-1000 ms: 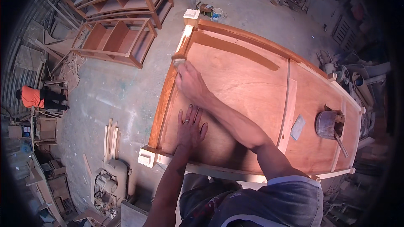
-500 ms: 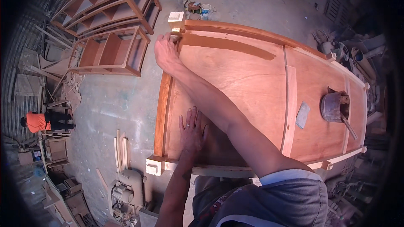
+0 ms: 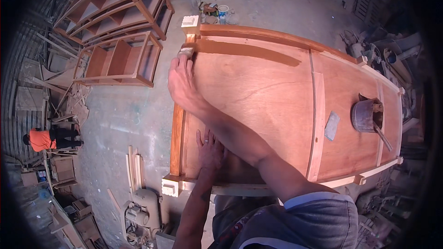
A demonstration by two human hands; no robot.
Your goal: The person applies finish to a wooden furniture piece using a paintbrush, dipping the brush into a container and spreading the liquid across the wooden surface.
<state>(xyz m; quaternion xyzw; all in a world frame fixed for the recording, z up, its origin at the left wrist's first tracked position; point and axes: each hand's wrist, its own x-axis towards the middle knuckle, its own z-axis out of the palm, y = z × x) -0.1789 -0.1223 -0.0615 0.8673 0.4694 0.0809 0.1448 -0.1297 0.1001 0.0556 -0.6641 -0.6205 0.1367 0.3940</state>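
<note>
Across the large wooden panel (image 3: 258,110) reaches my right arm. My right hand (image 3: 182,79) is closed around a paintbrush (image 3: 186,51), its bristles on the panel's left frame rail, close to the far-left corner block (image 3: 190,21). A wet brown strip of stain (image 3: 244,50) runs along the panel's far side. My left hand (image 3: 211,151) lies on the bare plywood near the left edge, fingers stretched out, partly hidden under my right forearm. The brush handle is mostly covered by my fingers.
A pot (image 3: 363,115) with a stick (image 3: 383,137) and a grey sheet (image 3: 332,126) rest on the panel's right part. Wooden shelf frames (image 3: 121,60) stand at the far left. A compressor-like machine (image 3: 142,214) is at the near left. A person in orange (image 3: 41,139) is farther left.
My right hand has drawn the brush toward me along the left rail, away from the corner block. Fresh brown shows on the rail behind it. My left hand stays on the panel.
</note>
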